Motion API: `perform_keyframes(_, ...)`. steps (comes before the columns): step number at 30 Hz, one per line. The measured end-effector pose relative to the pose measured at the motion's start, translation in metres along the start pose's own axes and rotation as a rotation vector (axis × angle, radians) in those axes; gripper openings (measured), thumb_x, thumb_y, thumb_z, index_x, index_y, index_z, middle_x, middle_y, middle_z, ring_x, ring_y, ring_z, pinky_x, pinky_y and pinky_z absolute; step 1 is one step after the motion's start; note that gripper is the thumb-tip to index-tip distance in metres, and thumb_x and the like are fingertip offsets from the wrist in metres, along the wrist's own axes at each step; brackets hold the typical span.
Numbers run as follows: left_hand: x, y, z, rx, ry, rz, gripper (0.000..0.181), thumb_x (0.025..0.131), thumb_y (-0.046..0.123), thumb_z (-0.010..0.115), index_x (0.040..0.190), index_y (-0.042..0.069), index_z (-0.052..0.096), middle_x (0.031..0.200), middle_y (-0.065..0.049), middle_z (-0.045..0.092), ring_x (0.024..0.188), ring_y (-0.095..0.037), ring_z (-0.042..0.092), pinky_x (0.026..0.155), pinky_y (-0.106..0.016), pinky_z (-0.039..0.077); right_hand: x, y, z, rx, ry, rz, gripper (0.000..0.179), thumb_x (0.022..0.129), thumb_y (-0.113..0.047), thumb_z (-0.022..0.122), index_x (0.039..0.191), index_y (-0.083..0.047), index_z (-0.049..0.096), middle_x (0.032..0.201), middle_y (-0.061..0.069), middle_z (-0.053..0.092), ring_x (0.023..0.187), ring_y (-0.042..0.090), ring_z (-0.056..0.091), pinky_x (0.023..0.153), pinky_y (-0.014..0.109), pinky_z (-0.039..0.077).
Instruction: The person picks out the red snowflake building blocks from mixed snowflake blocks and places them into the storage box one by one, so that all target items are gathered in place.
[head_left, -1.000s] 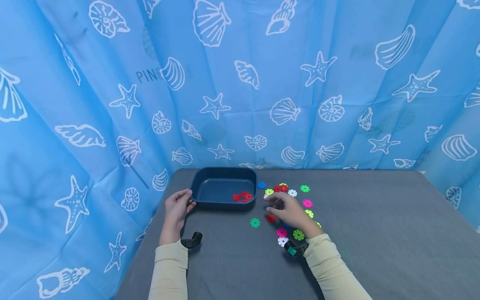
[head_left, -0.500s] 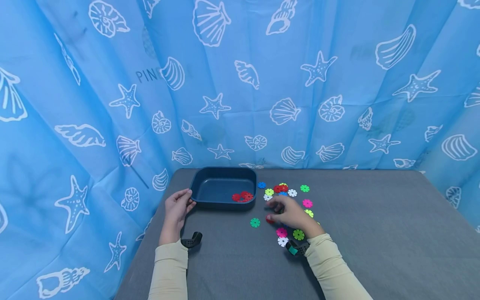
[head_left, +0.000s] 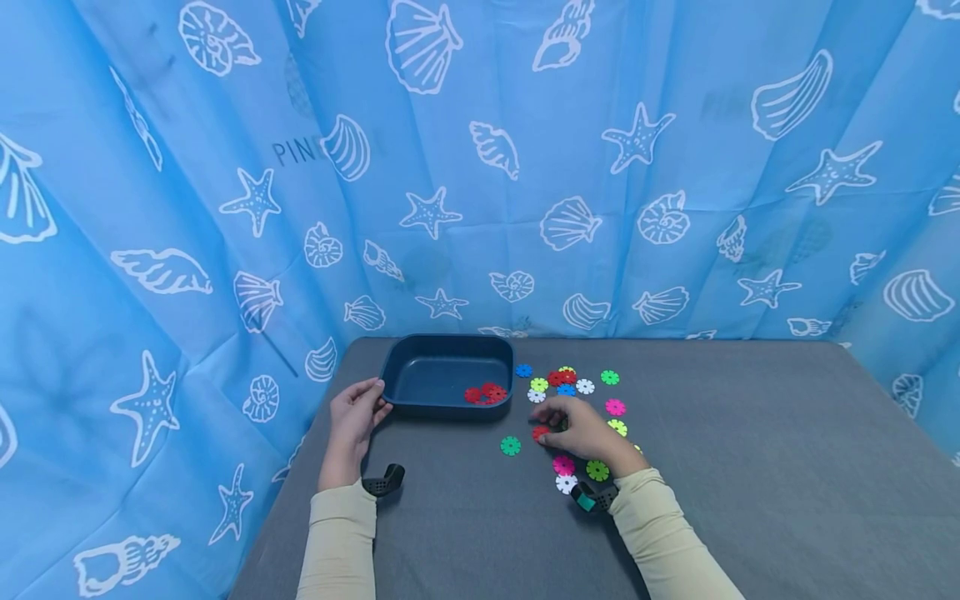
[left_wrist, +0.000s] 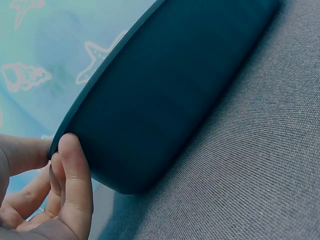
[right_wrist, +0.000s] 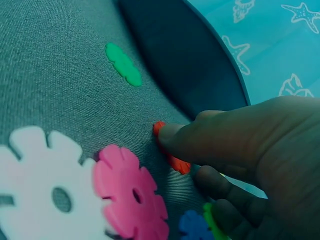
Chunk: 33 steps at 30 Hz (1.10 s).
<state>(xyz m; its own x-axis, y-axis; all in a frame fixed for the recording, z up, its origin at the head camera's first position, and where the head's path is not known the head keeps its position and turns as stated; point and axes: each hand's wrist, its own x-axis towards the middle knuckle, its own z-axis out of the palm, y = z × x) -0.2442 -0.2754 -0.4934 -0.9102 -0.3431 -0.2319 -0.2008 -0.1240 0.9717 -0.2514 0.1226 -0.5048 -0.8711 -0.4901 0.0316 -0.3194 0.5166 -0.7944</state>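
Observation:
At the left end of a dark blue plastic tray, my left hand pinches the rim between thumb and fingers; in the left wrist view the fingertips lie against the outer wall. Several red notched discs sit in the tray's right front corner. My right hand is over the scattered discs, its thumb on a red notched disc and its other fingers curled. The index fingertip is hidden behind the thumb. A green disc lies to its left, and a pink disc just in front.
Flower-like discs in several colours lie right of the tray, among them a blue one, a white one and a pink one. A grey cloth covers the table. A blue shell-print curtain hangs behind it.
My right thumb has come down onto the red disc, and the disc has shifted slightly. The left hand and the tray have not moved.

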Motion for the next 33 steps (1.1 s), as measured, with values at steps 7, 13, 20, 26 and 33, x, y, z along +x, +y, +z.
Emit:
perform_keyframes(7,0.0014,-0.0001,-0.0002,0.005,0.000,-0.011,0.046,0.107,0.030,0.066,0.145,0.005,0.058,0.129,-0.011,0.058,0.098,-0.012,0.061,0.087,-0.023,0.064,-0.0019,-0.0008,0.0015,-0.015,0.011,-0.027,0.024,0.091,-0.007,0.083,0.114,-0.006,0.076,0.106,0.006,0.072,0.097,0.021,0.064,0.084,0.035,0.057)
perform_keyframes(13,0.0002,0.0005,0.0002,0.006,0.000,-0.006,0.045,0.107,0.030,0.066,0.144,0.004,0.059,0.127,-0.010,0.059,0.096,-0.012,0.061,0.085,-0.022,0.064,-0.0020,-0.0012,0.0022,-0.018,0.014,-0.017,0.024,0.091,-0.007,0.083,0.114,-0.006,0.075,0.104,0.007,0.071,0.096,0.021,0.063,0.083,0.034,0.056)
perform_keyframes(20,-0.0019,-0.0003,0.0007,0.009,0.009,0.007,0.042,0.108,0.029,0.065,0.141,0.003,0.060,0.127,-0.013,0.059,0.097,-0.014,0.062,0.084,-0.022,0.064,-0.0023,-0.0034,0.0024,-0.003,0.008,0.001,0.025,0.091,-0.006,0.083,0.115,-0.006,0.075,0.105,0.007,0.071,0.096,0.022,0.063,0.084,0.035,0.056)
perform_keyframes(26,-0.0024,-0.0001,0.0007,0.006,0.012,0.010,0.042,0.108,0.028,0.066,0.141,0.003,0.060,0.129,-0.014,0.059,0.097,-0.014,0.062,0.085,-0.022,0.064,-0.0022,-0.0035,0.0024,-0.002,0.007,0.013,0.025,0.091,-0.008,0.083,0.115,-0.007,0.075,0.106,0.006,0.071,0.097,0.021,0.062,0.084,0.036,0.056)
perform_keyframes(33,-0.0023,0.0024,0.0007,0.002,0.001,0.005,0.044,0.107,0.028,0.066,0.143,0.004,0.060,0.130,-0.012,0.059,0.096,-0.011,0.061,0.086,-0.023,0.063,-0.0021,-0.0051,0.0019,-0.008,0.016,0.033,0.025,0.092,-0.008,0.083,0.116,-0.008,0.076,0.105,0.004,0.070,0.096,0.019,0.062,0.084,0.032,0.056)
